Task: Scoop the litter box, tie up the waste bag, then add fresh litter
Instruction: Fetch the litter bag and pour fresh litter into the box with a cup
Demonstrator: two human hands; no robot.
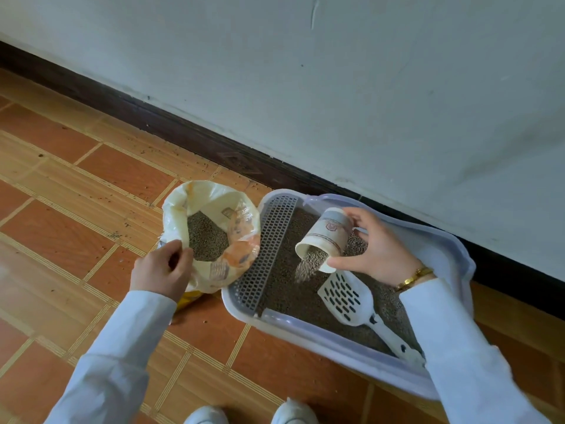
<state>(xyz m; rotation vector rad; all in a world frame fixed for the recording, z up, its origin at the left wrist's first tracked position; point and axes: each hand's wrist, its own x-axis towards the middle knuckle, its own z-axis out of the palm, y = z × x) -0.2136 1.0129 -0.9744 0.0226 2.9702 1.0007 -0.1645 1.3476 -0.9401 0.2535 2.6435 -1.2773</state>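
Note:
A pale lilac litter box [452,255] lies on the floor against the wall, filled with grey-brown litter. Over its middle my right hand [377,249] grips a paper cup [325,237] tipped mouth-down, and litter pours out of it [305,266] into the box. A white slotted scoop [347,296] lies on the litter, handle toward the near right corner. A grey perforated step [269,252] runs along the box's left side. Left of the box stands an open bag of litter [214,237]; my left hand [162,269] pinches its near rim.
The floor is orange and tan tile [76,209] with scattered litter grains near the dark baseboard [183,130]. A white wall rises behind the box. My two white shoes [293,413] show at the bottom edge.

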